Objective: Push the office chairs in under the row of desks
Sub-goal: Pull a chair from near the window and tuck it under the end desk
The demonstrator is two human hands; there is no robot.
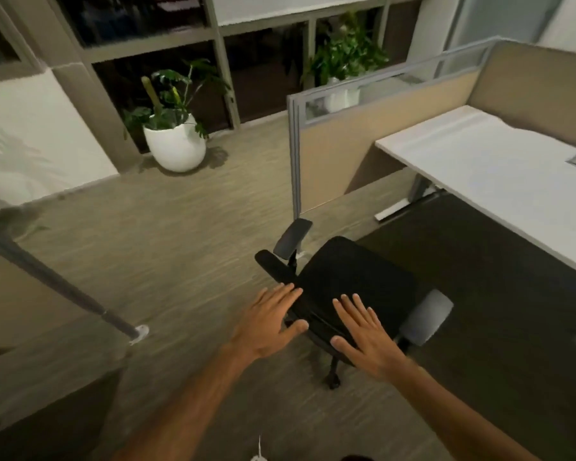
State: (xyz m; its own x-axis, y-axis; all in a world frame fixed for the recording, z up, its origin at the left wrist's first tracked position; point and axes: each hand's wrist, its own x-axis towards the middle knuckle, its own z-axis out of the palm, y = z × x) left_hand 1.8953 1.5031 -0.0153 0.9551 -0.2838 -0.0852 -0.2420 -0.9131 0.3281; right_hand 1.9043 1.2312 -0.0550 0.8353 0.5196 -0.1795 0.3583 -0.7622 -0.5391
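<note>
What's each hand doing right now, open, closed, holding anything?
Left hand: open, fingers spread, on the top of the chair back, not gripping.
Right hand: open, palm flat over the chair back, holding nothing.

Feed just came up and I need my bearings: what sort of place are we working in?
Most likely an open-plan office: a white desk behind a cubicle partition, a black office chair under both hands, and potted plants by the windows.
</note>
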